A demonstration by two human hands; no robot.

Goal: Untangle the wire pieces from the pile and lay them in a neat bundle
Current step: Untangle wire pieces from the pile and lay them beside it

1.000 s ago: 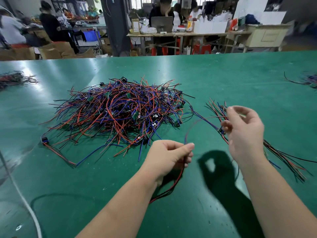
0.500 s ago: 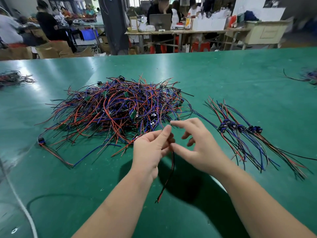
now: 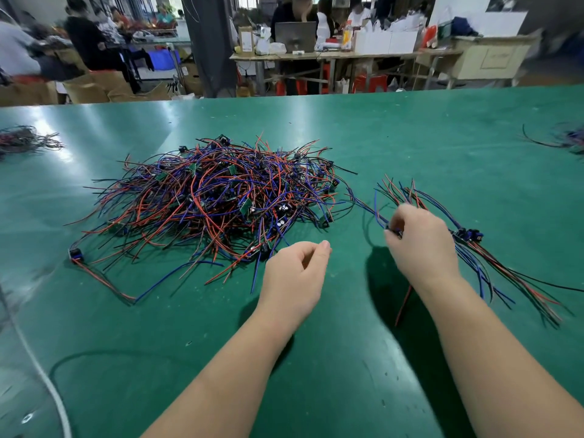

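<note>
Green worktop point(image 3: 410, 137), seen from the head camera. A large tangled pile point(image 3: 221, 200) of red, blue and black wire pieces lay at centre-left of it, with small dark connectors and a few green boards mixed in. One stray piece with a dark connector point(image 3: 75, 253) trailed off the pile's near-left edge. To the right of the pile, and apart from it except for one blue lead running between them, lay the sorted bundle point(image 3: 474, 248). Its connectors were grouped together and its leads fanned out towards the far side and the near right. The right hand point(image 3: 423, 245) was over the near-left part of the bundle, fingers curled, pinching a wire piece point(image 3: 403, 306) at its dark connector. A red lead of that piece hung below the wrist, and its shadow fell on the worktop underneath. The left hand point(image 3: 295, 276) hovered just at the pile's near edge with fingers loosely curled, thumb towards the forefinger, holding nothing. A white cable point(image 3: 47, 384) curved along the near-left corner. Smaller wire heaps sat at the far left point(image 3: 22, 142) and far right point(image 3: 568, 139) edges. Beyond the worktop were other tables, cardboard boxes, a laptop point(image 3: 295, 32) and several seated or standing people, all blurred.
</note>
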